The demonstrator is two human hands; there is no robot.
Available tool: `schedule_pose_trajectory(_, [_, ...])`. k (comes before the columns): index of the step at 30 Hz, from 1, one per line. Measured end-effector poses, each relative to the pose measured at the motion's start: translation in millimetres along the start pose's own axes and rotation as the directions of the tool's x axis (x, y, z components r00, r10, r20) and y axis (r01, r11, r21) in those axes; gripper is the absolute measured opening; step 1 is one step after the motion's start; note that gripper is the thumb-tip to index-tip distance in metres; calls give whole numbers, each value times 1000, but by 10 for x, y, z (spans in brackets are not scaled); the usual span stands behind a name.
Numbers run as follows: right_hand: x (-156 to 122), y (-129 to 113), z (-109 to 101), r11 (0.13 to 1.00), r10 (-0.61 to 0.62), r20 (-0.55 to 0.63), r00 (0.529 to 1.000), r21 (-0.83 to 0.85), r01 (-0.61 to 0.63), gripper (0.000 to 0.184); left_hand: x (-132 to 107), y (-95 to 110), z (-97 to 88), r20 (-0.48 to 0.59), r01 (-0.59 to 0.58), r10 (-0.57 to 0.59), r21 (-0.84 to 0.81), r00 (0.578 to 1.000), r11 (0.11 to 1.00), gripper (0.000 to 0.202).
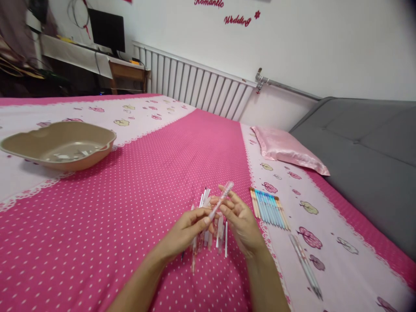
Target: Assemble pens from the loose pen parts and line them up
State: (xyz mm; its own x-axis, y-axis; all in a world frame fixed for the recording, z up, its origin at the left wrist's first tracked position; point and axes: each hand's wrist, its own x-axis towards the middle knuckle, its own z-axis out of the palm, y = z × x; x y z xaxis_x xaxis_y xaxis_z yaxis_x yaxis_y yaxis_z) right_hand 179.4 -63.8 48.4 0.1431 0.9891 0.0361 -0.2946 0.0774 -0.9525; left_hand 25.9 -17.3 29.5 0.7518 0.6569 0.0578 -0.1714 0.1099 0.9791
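Both my hands meet over a pink dotted bedspread and hold one clear pen, tilted up to the right. My left hand pinches its lower end. My right hand curls its fingers round the middle of the pen. Under the hands lies a loose heap of white and clear pen parts. To the right of my right hand several finished pens, blue and orange, lie side by side in a row.
A beige plastic basin with a few small pieces sits at the left. Some thin pens lie near the right front. A pink satin pillow, a grey sofa and a white radiator lie beyond.
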Motion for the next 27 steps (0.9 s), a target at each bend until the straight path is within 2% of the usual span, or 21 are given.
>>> schedule_pose_trajectory(6, [12, 36, 0, 997, -38, -51, 998, -65, 35, 44, 9, -86, -23, 31, -29, 29, 0, 999, 1000, 24])
schedule_pose_trajectory(11, [3, 35, 23, 999, -23, -16, 1000, -46, 23, 48, 6, -112, -28, 47, -12, 14, -31, 999, 999, 26])
schedule_pose_trajectory(16, [-18, -14, 12, 999, 10, 52, 999, 53, -12, 44, 0, -47, -6, 39, -12, 14, -41, 999, 999, 25])
schedule_pose_trajectory(27, [2, 11, 3, 998, -25, -21, 999, -50, 24, 47, -6, -70, -20, 72, -15, 14, 9, 997, 1000, 23])
